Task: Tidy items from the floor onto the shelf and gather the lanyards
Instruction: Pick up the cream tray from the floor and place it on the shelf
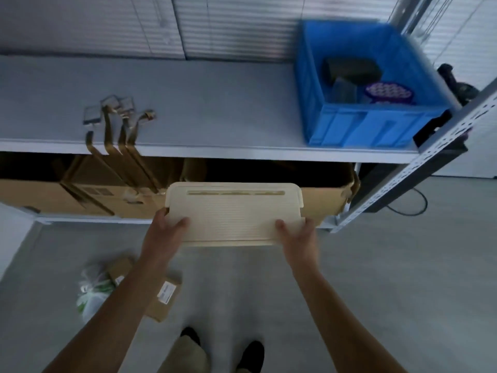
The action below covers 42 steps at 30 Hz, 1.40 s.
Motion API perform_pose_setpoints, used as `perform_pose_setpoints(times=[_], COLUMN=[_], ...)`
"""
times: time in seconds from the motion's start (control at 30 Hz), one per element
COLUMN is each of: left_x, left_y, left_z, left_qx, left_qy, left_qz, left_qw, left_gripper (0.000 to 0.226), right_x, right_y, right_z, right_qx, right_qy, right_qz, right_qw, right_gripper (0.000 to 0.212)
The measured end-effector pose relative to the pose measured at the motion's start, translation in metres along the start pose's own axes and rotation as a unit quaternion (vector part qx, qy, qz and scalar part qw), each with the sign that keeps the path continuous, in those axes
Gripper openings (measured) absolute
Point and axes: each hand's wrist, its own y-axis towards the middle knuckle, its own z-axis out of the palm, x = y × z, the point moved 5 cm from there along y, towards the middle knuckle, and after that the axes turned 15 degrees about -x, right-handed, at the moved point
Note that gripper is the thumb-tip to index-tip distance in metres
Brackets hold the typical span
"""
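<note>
Below shelf (204,149), cream tray (234,215) clamped between left-hand fingers (178,223) and right-hand fingers (282,226).

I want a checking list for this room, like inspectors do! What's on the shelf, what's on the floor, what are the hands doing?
Surface: grey shelf, mostly bare in the middle.
Job's things: cream ribbed panel held in front of the shelf; gold lanyards lie on the shelf, straps hanging over its edge.
Clutter: small cardboard boxes and a plastic bag on the floor.
Grippers: left hand and right hand grip the panel's near corners.
Cables: black cable on the floor past the shelf post.
Surroundings: blue crate with dark items on the shelf; big cardboard boxes below; blinds behind.
</note>
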Motion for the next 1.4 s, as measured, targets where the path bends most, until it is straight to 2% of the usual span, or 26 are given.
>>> perform_pose_setpoints(times=[0.2, 0.33, 0.47, 0.73, 0.93, 1.1, 1.23, 1.3, 1.4], left_x=[-0.06, -0.095, -0.132, -0.178, -0.189, -0.192, -0.181, -0.186, -0.205], left_y=[0.046, 0.097, 0.158, 0.248, 0.279, 0.28, 0.275, 0.28, 0.297], left_z=[-0.021, -0.011, 0.012, 0.059, 0.085, 0.102, 0.122, 0.132, 0.144], left_qx=[-0.042, -0.025, -0.005, 0.034, 0.057, 0.01, 0.001, -0.002, -0.006], left_qy=[-0.068, -0.108, -0.141, -0.118, -0.171, -0.207, -0.26, -0.284, -0.296], left_qz=[0.017, -0.014, -0.007, -0.001, -0.026, -0.063, -0.122, -0.127, -0.118], left_qw=[0.997, 0.994, 0.99, 0.992, 0.983, 0.976, 0.958, 0.95, 0.948], left_gripper=[0.057, 0.059, 0.052, 0.04, 0.039, 0.042, 0.032, 0.027, 0.027], right_x=[0.08, 0.123, 0.156, 0.193, 0.204, 0.209, 0.197, 0.203, 0.218], right_y=[0.031, 0.064, 0.102, 0.164, 0.199, 0.23, 0.234, 0.241, 0.268], right_z=[0.019, 0.044, 0.077, 0.131, 0.145, 0.149, 0.166, 0.175, 0.186], right_qx=[-0.003, -0.012, -0.03, -0.043, -0.033, -0.016, 0.088, 0.112, 0.104], right_qy=[0.003, 0.023, 0.014, -0.008, 0.01, 0.067, 0.082, 0.102, 0.114], right_qz=[-0.047, -0.054, -0.061, -0.013, -0.004, 0.019, 0.113, 0.111, 0.1], right_qw=[0.999, 0.998, 0.998, 0.999, 0.999, 0.997, 0.986, 0.982, 0.983], right_gripper=[0.068, 0.063, 0.061, 0.059, 0.061, 0.054, 0.052, 0.04, 0.03])
